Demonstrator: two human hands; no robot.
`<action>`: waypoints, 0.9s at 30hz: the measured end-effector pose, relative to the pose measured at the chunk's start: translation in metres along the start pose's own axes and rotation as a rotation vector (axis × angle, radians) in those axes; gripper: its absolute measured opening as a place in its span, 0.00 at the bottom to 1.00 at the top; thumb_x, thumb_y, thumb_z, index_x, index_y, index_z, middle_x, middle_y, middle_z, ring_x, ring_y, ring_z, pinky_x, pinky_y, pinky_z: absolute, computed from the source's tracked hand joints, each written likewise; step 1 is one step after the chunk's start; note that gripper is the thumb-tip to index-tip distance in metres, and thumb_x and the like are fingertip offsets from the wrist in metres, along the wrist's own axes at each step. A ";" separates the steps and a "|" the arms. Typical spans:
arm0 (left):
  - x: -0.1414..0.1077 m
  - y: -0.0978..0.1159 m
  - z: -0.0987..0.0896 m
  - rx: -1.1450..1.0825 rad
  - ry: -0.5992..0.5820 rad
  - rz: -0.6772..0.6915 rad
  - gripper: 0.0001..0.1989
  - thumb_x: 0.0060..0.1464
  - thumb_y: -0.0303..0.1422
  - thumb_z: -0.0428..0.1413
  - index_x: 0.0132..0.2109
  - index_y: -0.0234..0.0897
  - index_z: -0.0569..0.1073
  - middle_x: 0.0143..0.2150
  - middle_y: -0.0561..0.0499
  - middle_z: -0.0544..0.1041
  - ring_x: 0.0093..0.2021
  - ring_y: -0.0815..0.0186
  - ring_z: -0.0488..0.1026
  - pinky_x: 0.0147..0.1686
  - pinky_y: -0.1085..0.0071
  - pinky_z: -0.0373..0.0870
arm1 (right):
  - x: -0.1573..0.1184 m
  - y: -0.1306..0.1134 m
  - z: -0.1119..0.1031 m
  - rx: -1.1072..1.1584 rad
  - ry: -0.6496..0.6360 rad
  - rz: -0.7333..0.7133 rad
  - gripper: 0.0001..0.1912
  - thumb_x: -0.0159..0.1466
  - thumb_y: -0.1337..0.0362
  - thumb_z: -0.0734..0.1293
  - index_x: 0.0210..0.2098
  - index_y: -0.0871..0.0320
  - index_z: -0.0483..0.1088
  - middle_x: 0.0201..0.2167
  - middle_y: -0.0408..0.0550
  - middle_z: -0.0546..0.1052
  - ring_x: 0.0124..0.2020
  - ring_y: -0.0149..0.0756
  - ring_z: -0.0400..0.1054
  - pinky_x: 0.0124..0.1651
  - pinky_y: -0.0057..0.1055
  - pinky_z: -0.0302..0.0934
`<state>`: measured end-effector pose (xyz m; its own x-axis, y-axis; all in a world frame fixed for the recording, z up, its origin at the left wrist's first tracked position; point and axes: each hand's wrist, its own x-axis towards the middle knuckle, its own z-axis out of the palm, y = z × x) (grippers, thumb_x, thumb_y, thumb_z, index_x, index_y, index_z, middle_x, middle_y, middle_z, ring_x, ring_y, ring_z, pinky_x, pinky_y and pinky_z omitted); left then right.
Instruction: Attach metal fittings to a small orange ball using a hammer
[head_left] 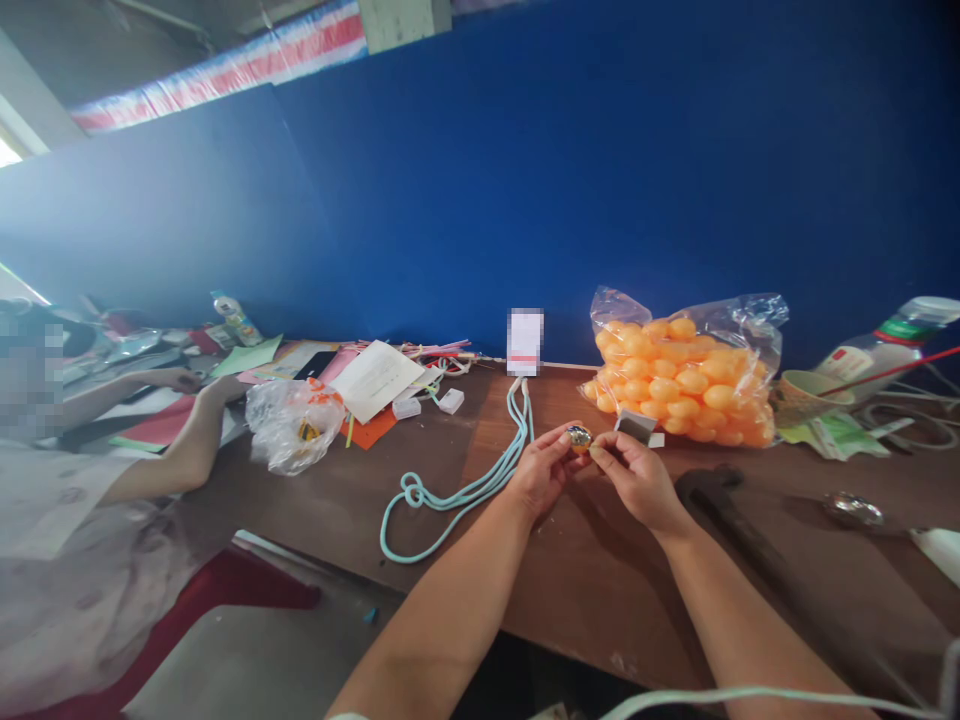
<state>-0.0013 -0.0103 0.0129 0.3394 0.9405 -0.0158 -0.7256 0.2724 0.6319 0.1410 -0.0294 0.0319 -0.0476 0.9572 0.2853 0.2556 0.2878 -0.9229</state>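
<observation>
Between the fingers of my left hand (546,468) is a small shiny egg-shaped piece (579,437), silver on top with a gold-orange tint below. My right hand (636,474) is closed in a pinch at the right edge of this piece; its fingertips hide whatever they grip. Just behind the right fingers lies a small grey card or box (635,427). A clear plastic bag of orange egg-shaped pieces (682,385) rests beyond my right hand. Another crinkled silver piece (853,510) sits on the table to the right.
A light-blue cord (450,500) with a badge (524,342) lies left of my hands. Further left are a crumpled plastic bag (294,425), papers (377,380) and a co-worker's arm (180,450). A dark curved bar (735,530), a cup (814,395) and a bottle (892,340) are rightward.
</observation>
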 end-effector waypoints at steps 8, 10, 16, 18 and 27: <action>0.001 0.000 0.000 -0.008 -0.021 0.003 0.14 0.49 0.30 0.60 0.45 0.32 0.76 0.41 0.45 0.77 0.39 0.67 0.73 0.42 0.71 0.67 | 0.000 0.002 -0.002 -0.041 -0.017 -0.011 0.11 0.60 0.54 0.65 0.30 0.56 0.68 0.27 0.46 0.74 0.28 0.35 0.66 0.32 0.31 0.61; 0.000 0.000 -0.001 -0.007 -0.024 0.001 0.14 0.49 0.30 0.60 0.45 0.32 0.76 0.41 0.45 0.77 0.39 0.67 0.73 0.43 0.71 0.66 | 0.000 0.002 -0.002 -0.043 -0.022 -0.018 0.11 0.60 0.54 0.65 0.30 0.56 0.68 0.28 0.46 0.75 0.28 0.35 0.66 0.33 0.31 0.61; 0.001 0.000 -0.003 0.004 -0.026 0.000 0.15 0.49 0.31 0.60 0.45 0.32 0.76 0.42 0.44 0.77 0.38 0.67 0.73 0.42 0.70 0.66 | 0.000 -0.001 -0.002 -0.078 -0.012 -0.017 0.13 0.60 0.53 0.64 0.31 0.57 0.68 0.28 0.46 0.74 0.29 0.35 0.66 0.33 0.31 0.61; 0.001 0.000 -0.002 0.005 -0.025 0.003 0.15 0.48 0.31 0.61 0.45 0.31 0.76 0.42 0.44 0.77 0.38 0.67 0.73 0.42 0.70 0.66 | 0.000 -0.002 -0.003 -0.079 -0.009 -0.012 0.13 0.60 0.53 0.64 0.31 0.57 0.68 0.27 0.46 0.74 0.29 0.35 0.66 0.33 0.31 0.61; 0.001 -0.001 -0.001 0.000 -0.025 0.009 0.15 0.49 0.30 0.60 0.45 0.31 0.76 0.41 0.44 0.77 0.39 0.67 0.73 0.42 0.71 0.67 | 0.000 -0.004 -0.003 -0.010 -0.008 0.015 0.11 0.60 0.54 0.65 0.31 0.56 0.69 0.25 0.44 0.72 0.27 0.34 0.65 0.32 0.30 0.60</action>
<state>-0.0015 -0.0096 0.0114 0.3473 0.9377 0.0091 -0.7286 0.2638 0.6321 0.1427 -0.0304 0.0364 -0.0508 0.9618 0.2691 0.2658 0.2727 -0.9247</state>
